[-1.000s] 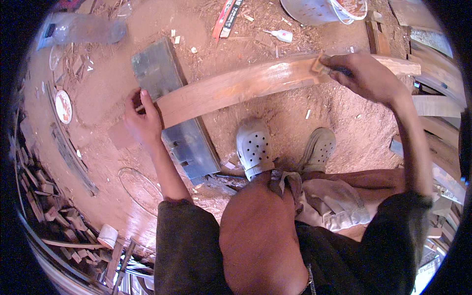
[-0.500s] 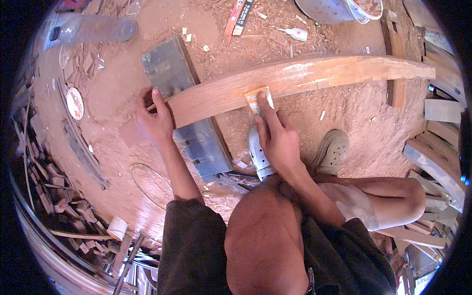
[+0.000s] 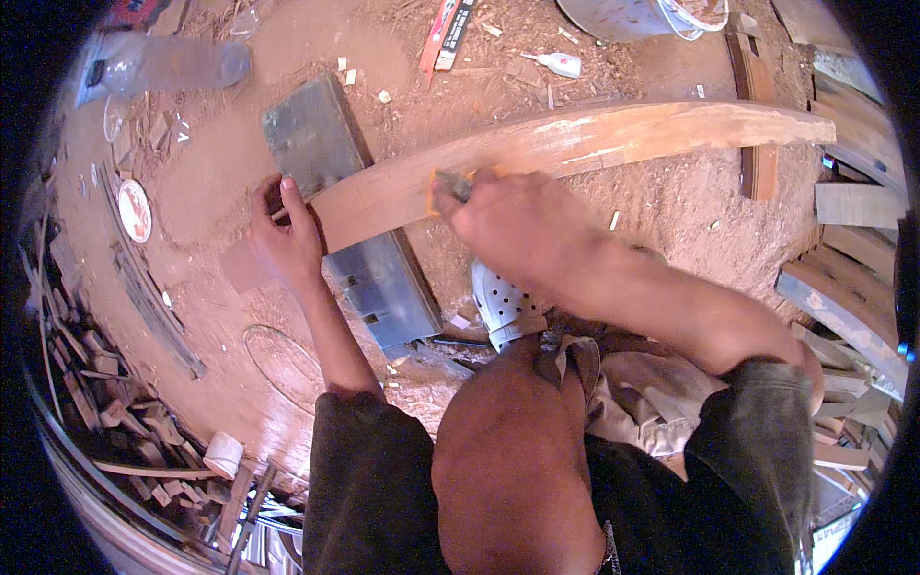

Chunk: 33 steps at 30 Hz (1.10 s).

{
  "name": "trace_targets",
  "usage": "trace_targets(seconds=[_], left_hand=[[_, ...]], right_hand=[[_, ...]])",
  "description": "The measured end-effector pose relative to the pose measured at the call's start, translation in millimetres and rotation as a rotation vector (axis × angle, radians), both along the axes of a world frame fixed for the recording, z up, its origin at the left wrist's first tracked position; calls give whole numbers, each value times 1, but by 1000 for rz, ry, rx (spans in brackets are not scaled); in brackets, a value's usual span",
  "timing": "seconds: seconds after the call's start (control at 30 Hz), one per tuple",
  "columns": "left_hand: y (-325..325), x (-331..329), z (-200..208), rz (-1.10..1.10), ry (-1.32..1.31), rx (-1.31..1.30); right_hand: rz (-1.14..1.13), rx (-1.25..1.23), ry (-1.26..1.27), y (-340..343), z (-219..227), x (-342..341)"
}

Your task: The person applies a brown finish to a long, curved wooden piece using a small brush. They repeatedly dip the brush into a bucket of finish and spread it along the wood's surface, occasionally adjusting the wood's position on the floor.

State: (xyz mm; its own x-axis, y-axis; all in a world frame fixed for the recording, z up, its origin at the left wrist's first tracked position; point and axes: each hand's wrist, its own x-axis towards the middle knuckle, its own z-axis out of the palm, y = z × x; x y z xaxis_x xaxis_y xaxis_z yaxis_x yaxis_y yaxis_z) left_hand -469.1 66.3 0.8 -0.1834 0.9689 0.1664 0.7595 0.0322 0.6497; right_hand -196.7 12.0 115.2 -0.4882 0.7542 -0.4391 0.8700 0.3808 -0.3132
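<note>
A long, curved wooden board (image 3: 575,134) lies across in front of me, with pale smears along its right half. My left hand (image 3: 286,225) grips the board's left end, thumb up and fingers curled around the edge. My right hand (image 3: 508,216) is closed on a small flat orange-edged scraper (image 3: 436,194), pressed to the board's face left of its middle. Motion blurs these fingers and partly hides the scraper. Beneath the board's left part lies a dark, flat block (image 3: 321,129), resting on the ground.
A small white squeeze bottle (image 3: 561,64), a red-and-black box (image 3: 448,34) and a bucket (image 3: 613,19) stand beyond the board. Wooden support (image 3: 760,172) sits under its right end. At far left are a clear plastic bottle (image 3: 172,63) and a white lid (image 3: 134,211); timber (image 3: 834,287) lies right.
My right hand has swung left along the board with the scraper, its forearm now lying more sideways. My left hand still grips the board's end. The whole view has shifted slightly.
</note>
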Motion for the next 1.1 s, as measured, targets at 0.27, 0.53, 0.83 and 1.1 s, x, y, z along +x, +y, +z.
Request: trace_targets(seconds=[0.27, 0.53, 0.83, 1.1], left_hand=[[-1, -13, -6, 85, -33, 8], [-1, -17, -21, 71, -60, 4], [-4, -6, -5, 77, 0, -36], [-1, -9, -8, 65, -46, -17]], right_hand=[[-34, -81, -228, 9, 22, 110], [-1638, -163, 849, -93, 6, 122], [-1798, -668, 1678, -128, -25, 77], [-1093, 377, 573, -117, -75, 79]])
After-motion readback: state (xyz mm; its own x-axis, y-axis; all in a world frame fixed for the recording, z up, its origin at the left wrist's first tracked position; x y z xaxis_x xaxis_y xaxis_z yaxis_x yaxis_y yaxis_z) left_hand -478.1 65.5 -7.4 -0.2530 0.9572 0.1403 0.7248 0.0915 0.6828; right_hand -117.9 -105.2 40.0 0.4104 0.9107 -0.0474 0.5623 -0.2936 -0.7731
